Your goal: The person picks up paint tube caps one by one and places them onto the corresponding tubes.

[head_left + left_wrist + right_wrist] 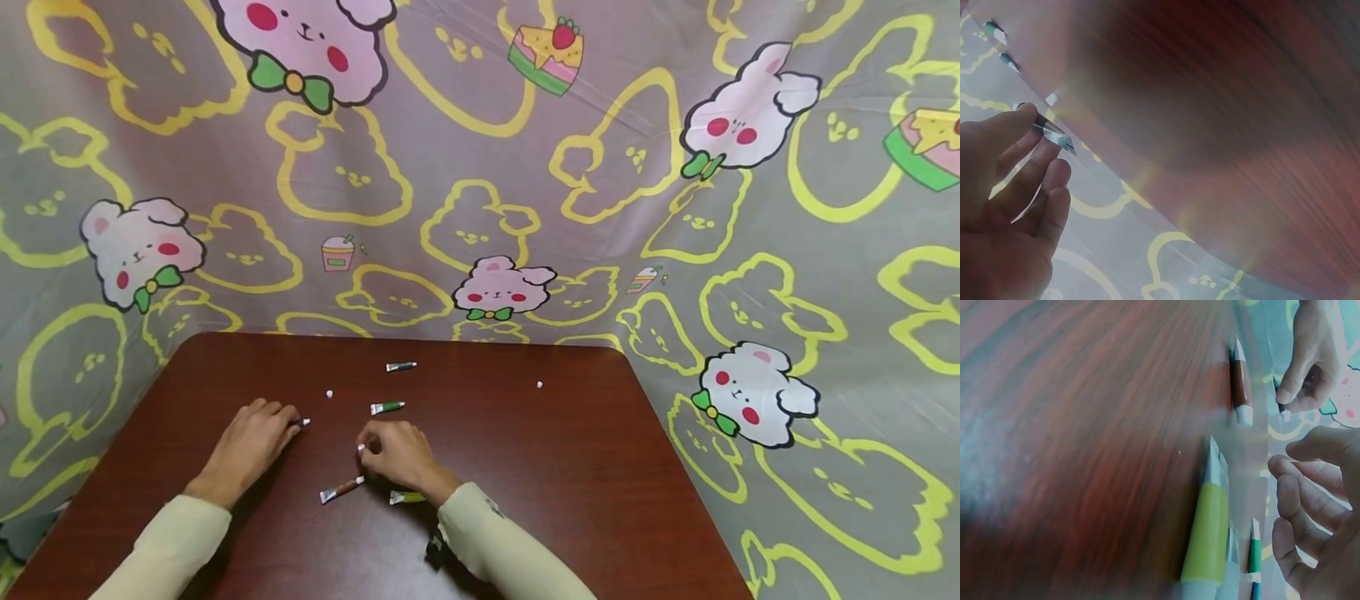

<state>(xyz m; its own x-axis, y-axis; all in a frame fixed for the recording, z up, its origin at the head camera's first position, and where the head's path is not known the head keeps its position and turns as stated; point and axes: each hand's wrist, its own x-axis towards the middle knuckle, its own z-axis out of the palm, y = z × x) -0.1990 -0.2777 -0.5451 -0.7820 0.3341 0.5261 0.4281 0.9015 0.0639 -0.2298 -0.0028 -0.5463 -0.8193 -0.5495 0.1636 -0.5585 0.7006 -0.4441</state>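
My left hand (255, 437) pinches a small dark paint tube (1049, 130) between thumb and fingers, its pale end showing past the fingertips. My right hand (401, 454) is bent at the middle of the table, with thumb and index fingertips around a small white cap (361, 448). Just in front of the right hand lies a brown paint tube (341, 490) with a white cap on its end. A yellow-green paint tube (1205, 534) lies under the right wrist, partly hidden in the head view. Farther back rests a green paint tube (387, 407).
Toward the table's (570, 492) far edge lies a dark blue paint tube (401, 366). One loose white cap (329, 393) sits beyond the left hand, another small white cap (539, 384) far to the right. A patterned cloth (465, 150) hangs behind and beside the table.
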